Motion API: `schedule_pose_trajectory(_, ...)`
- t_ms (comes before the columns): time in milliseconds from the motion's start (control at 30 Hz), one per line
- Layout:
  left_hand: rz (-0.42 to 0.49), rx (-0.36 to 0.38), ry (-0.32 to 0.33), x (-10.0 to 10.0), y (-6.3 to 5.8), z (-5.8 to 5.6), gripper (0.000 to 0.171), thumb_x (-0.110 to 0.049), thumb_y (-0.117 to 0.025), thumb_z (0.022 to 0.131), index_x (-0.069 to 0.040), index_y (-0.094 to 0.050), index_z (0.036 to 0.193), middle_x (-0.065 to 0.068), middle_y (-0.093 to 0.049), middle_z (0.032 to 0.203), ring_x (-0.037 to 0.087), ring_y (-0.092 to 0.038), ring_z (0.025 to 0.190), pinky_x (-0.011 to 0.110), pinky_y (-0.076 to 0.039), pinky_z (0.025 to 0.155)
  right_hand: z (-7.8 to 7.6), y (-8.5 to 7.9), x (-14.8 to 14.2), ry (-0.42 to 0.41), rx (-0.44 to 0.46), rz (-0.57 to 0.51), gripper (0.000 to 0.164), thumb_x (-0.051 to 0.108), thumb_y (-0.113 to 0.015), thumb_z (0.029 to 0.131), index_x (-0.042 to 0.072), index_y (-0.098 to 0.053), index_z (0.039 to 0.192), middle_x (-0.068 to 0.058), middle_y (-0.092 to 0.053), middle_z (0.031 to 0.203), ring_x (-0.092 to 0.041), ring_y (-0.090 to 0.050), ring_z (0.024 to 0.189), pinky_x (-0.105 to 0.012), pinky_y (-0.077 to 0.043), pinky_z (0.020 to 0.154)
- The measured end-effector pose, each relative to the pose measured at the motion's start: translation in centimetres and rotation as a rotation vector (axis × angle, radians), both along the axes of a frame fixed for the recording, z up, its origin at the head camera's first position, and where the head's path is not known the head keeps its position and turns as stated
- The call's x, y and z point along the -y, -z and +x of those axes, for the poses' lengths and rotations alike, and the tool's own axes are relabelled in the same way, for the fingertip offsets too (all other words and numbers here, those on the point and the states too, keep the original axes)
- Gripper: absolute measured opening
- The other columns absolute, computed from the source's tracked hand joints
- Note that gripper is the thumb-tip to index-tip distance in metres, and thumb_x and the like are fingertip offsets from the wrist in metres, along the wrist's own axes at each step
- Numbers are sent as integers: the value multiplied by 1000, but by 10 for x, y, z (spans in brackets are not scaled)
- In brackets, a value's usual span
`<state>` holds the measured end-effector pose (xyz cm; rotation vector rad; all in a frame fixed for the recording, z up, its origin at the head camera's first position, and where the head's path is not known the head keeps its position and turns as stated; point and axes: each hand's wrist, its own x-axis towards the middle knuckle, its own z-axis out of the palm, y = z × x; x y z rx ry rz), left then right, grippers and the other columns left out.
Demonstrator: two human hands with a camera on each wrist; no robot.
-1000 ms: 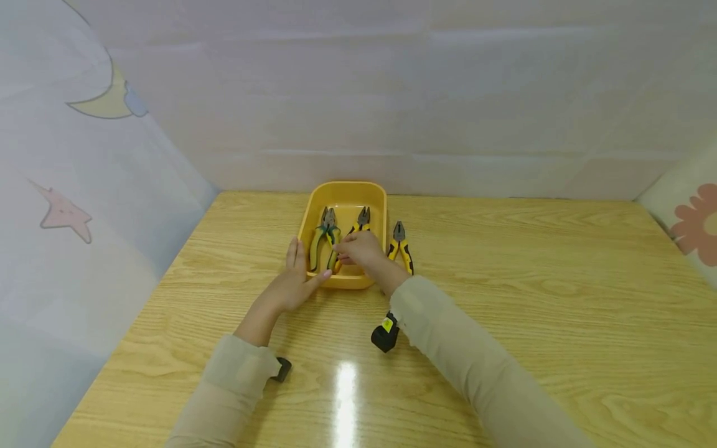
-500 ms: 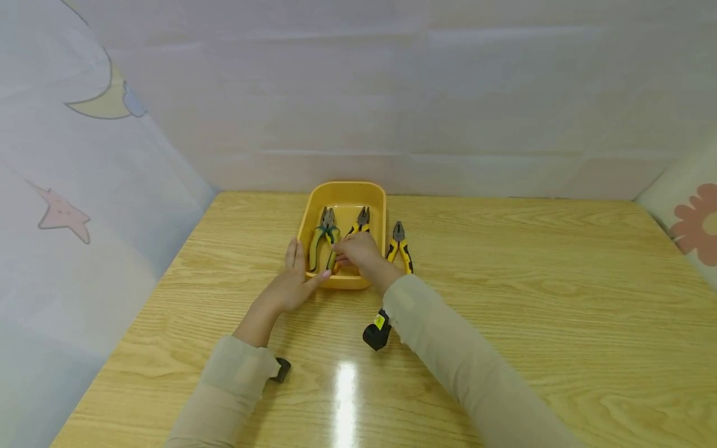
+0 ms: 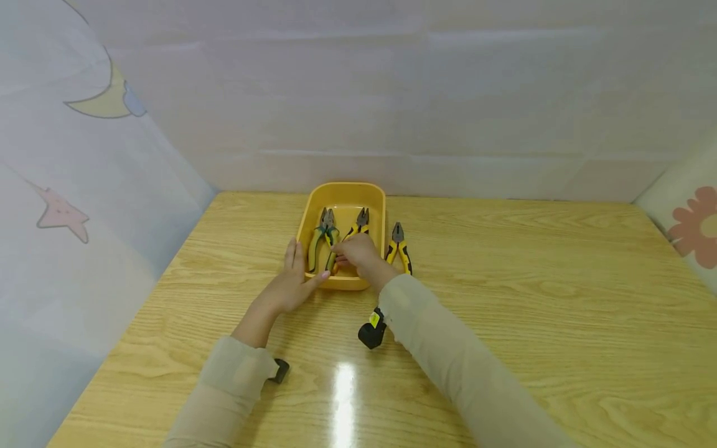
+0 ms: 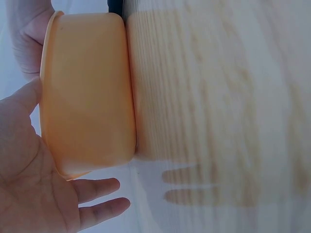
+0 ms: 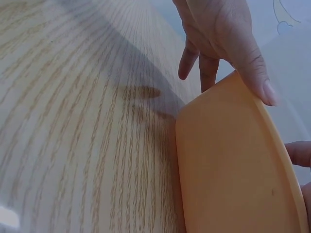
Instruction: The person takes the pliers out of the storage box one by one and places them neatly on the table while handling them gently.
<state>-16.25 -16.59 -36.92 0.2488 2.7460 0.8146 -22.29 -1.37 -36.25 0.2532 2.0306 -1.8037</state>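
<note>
A yellow plastic bin (image 3: pixel 345 283) stands on the table, with two pairs of pliers in it. The left pair (image 3: pixel 316 249) has green-yellow handles spread apart. Over the yellow-and-black handles of the right pair (image 3: pixel 363 218), my right hand (image 3: pixel 361 254) is curled, gripping them and hiding most of them. My left hand (image 3: pixel 288 287) rests at the bin's near left corner, its fingers straight along the outer side and its thumb on the near rim. In the left wrist view the bin's outer wall (image 4: pixel 92 92) shows beside the palm. The bin hides my right fingertips in the right wrist view.
Just right of the bin another pair of yellow-and-black pliers (image 3: pixel 398 249) lies on the wooden table (image 3: pixel 532 311), its jaws toward the back. Black wrist cameras hang under both sleeves. Printed cloth (image 3: pixel 403 112) closes off the back and sides.
My right wrist and sleeve have shifted slightly left, while the hand stays over the right pliers in the bin. The left hand and the bin look almost the same.
</note>
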Motion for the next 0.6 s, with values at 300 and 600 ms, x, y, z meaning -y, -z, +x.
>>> schedule_pose_trajectory(300, 5, 11, -1, -1, -1, -2, 89, -57, -33, 84, -4, 18, 134, 7, 29, 137, 41, -28, 118, 48, -31, 90, -4, 1, 2, 35, 10, 27, 23, 5, -60, 80, -9, -55, 98, -13, -53, 87, -29, -56, 86, -33, -47, 73)
schedule_pose_trajectory(600, 0, 2, -1, -1, 0, -4, 90, -59, -32, 83, -3, 18, 134, 8, 28, 137, 42, -30, 116, 47, -32, 89, -8, 5, 9, 39, -57, 210, 11, 3, -60, 77, -7, -57, 81, -13, -55, 69, -24, -58, 63, -33, -49, 63)
